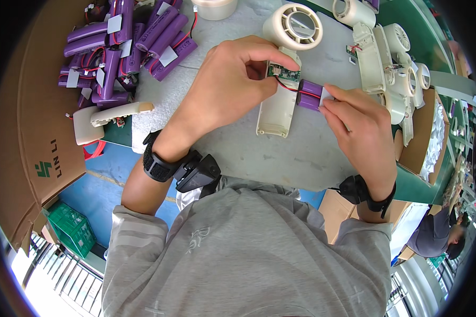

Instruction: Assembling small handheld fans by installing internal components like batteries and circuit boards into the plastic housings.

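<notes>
A cream handheld-fan housing [274, 115] lies open on the grey work surface, its round head [274, 30] at the far end. My left hand [230, 79] closes around the housing's upper part, with the thumb and index finger beside a small green circuit board [288, 73]. Between the thumb and fingers of my right hand [362, 113] is a purple cylindrical battery [308, 95] with a white tab. It sits just right of the housing. Red and black wires [284, 83] run from the battery to the board; their plug end is partly hidden by my left hand.
Several purple batteries [161, 31] are piled at the far left, near a loose cream shell [121, 112]. More fan housings [373, 58] stand at the right, next to a cardboard box [432, 140]. A large carton [37, 105] borders the left side. Another person [433, 232] is at lower right.
</notes>
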`<state>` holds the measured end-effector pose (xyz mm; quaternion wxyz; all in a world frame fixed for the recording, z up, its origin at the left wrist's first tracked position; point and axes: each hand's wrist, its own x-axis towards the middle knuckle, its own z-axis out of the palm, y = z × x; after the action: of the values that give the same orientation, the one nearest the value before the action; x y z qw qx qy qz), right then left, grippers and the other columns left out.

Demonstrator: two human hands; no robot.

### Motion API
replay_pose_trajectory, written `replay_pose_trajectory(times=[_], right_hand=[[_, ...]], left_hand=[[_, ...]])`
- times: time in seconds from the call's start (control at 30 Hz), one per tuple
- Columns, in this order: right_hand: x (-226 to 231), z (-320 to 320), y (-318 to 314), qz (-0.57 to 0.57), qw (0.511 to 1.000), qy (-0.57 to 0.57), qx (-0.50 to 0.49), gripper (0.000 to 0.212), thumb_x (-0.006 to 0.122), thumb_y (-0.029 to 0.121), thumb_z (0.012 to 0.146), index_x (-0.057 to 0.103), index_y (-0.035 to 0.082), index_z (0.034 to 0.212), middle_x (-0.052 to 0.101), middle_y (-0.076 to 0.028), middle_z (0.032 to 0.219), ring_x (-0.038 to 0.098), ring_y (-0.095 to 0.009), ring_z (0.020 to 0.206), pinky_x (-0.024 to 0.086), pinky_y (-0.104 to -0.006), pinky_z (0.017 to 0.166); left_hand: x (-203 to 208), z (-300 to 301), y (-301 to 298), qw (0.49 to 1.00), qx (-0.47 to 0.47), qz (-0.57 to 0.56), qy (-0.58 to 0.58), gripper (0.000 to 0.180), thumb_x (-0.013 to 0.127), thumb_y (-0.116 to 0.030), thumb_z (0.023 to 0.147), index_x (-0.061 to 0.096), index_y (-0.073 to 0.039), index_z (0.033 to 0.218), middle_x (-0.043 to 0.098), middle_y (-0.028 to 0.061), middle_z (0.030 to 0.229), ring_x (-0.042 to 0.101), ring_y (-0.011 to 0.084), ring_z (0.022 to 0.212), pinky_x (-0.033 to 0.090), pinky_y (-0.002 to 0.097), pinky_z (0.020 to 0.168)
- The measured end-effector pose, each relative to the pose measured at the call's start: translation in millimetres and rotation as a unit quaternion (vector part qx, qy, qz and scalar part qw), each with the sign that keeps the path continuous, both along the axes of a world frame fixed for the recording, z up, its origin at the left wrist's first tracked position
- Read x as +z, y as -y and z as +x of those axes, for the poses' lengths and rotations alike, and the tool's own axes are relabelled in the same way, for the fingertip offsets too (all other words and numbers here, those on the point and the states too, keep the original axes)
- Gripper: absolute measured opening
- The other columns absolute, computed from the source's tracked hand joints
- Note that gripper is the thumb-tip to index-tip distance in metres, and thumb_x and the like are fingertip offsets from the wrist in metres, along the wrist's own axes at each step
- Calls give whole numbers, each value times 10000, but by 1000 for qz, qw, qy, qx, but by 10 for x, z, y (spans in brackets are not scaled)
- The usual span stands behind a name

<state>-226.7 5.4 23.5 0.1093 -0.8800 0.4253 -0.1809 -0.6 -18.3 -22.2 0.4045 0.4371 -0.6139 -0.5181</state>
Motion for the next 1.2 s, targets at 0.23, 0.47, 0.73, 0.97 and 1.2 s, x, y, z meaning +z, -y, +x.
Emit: replay_pose_trajectory(times=[0.23,0.47,0.73,0.97,1.2], right_hand=[[8,41,28,-6,1000,-29,-7,162,764,5,716,687,-35,852,715,-133,974,663,-258,724,533,-330,612],[43,-30,81,35,999,14,-6,143,749,3,737,701,-24,869,720,-136,963,680,-263,720,539,-325,618],[157,45,49,21,999,-22,-24,99,733,14,751,707,-8,844,723,-144,937,692,-285,734,545,-343,659],[119,23,68,50,997,-52,17,37,704,4,734,681,5,764,716,-158,921,680,-301,720,541,-361,648],[194,21,93,40,996,-66,42,44,692,14,724,655,-3,739,707,-156,889,664,-310,694,529,-370,620]], left_hand=[[49,42,-16,999,-26,25,39,332,590,96,760,705,-38,1041,615,42,988,604,117,829,503,246,737],[21,23,22,1000,-4,-2,25,291,629,0,720,732,-83,980,640,66,820,563,143,648,487,282,643],[75,40,27,999,-6,-40,24,285,622,-7,733,723,-76,990,635,83,805,569,166,667,490,297,654],[38,58,-22,999,-23,-18,24,317,608,43,736,708,-62,1017,637,86,879,573,177,679,490,296,659],[61,31,-18,999,-25,-28,19,314,612,62,735,703,-52,1014,633,79,907,572,168,679,484,286,652]])
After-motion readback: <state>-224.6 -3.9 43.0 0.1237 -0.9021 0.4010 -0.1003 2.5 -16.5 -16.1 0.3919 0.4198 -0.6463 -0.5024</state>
